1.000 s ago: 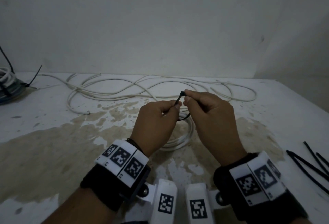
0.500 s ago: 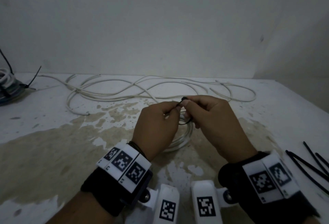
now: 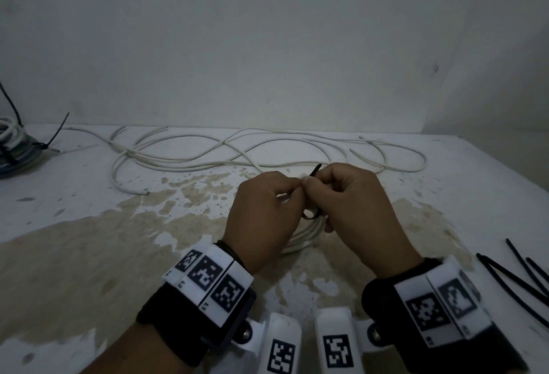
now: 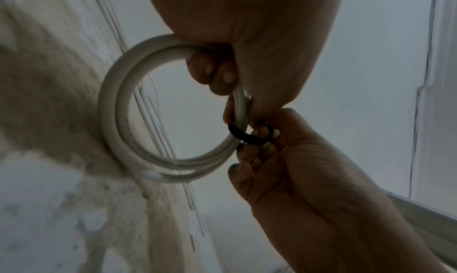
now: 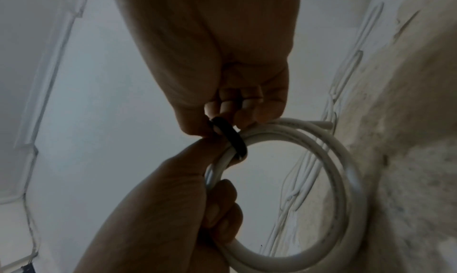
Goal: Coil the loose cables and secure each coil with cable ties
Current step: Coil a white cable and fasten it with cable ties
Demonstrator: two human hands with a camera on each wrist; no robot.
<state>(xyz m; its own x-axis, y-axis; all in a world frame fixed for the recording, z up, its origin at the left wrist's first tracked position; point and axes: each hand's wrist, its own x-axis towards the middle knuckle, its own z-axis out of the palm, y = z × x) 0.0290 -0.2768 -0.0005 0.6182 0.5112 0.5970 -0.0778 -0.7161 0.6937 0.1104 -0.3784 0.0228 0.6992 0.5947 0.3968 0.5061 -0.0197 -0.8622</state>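
Observation:
A small white cable coil (image 4: 116,121) hangs a little above the table, gripped by my left hand (image 3: 292,195), whose fingers curl round its strands (image 5: 212,179). A black cable tie (image 4: 247,136) is looped round the coil beside that grip. My right hand (image 3: 315,192) pinches the tie (image 5: 230,136) between thumb and fingers, and the tie's end (image 3: 316,169) sticks up past the fingertips. In the head view most of the coil (image 3: 306,237) is hidden under both hands. Loose white cables (image 3: 237,151) sprawl across the back of the table.
Several spare black cable ties (image 3: 517,278) lie at the right edge of the table. Tied cable coils (image 3: 12,145) sit at the far left by the wall. The white tabletop (image 3: 89,255) has a large brown stain in front.
Both hands have sunk slightly toward the table, still together over the coil. The tie's end now pokes out above my right fingertips.

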